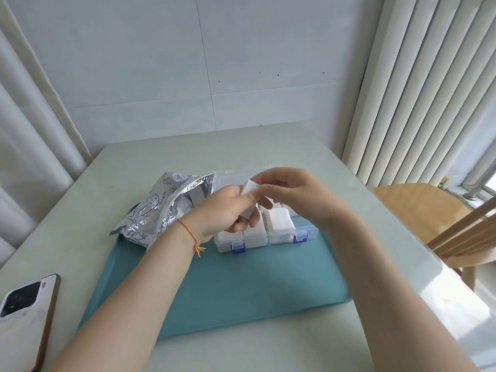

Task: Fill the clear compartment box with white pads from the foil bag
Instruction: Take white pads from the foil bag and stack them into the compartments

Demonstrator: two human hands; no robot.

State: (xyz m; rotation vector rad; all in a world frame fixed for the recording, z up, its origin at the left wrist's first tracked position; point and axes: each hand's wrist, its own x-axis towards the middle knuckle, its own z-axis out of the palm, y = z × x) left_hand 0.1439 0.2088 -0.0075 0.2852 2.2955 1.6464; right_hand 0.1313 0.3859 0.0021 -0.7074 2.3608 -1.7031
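Both hands, left (228,208) and right (290,191), pinched one pad (251,187) above the box (279,232), bag (158,208) at nine o'clock; next I judged I'd seat it in a compartment.

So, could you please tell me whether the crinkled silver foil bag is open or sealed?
Open: the silver foil bag gapes at its mouth, with white pads showing inside.

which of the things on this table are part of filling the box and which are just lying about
Part of the job:
clear plastic compartment box with blue latches
crinkled silver foil bag
white square pad, held between left hand and right hand
teal tray under box and bag

Lying about:
white smartphone at the table's near left edge
wooden chair on the right
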